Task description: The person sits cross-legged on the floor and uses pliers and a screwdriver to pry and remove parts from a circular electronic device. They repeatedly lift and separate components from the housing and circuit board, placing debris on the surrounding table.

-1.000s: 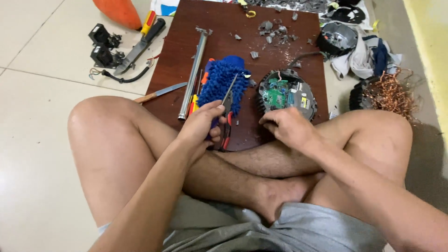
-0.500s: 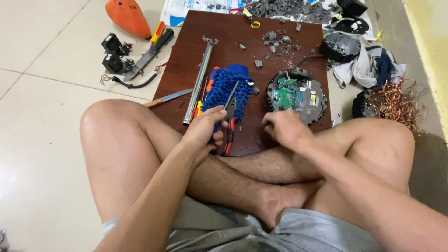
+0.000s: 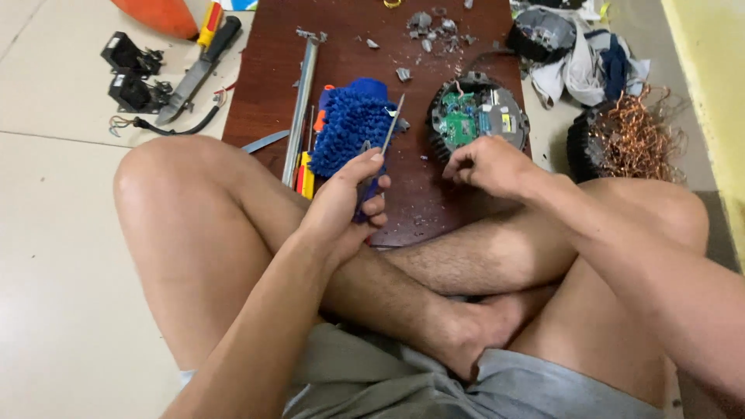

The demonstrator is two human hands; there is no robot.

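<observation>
The left hand point(image 3: 341, 206) has its fingers wrapped around a slim metal-shafted screwdriver point(image 3: 382, 151) (blade up). The right hand point(image 3: 489, 164), fingers curled, touches the round black motor housing with a green circuit board point(image 3: 475, 118) on the dark brown wooden board point(image 3: 349, 39).

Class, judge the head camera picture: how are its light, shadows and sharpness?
Head view: soft, even light, only faint shadows under the legs; the left hand gripping a slim metal-bladed tool looks sharp, as does the right hand by the round green circuit-board housing; straight floor joints, little distortion.
</observation>
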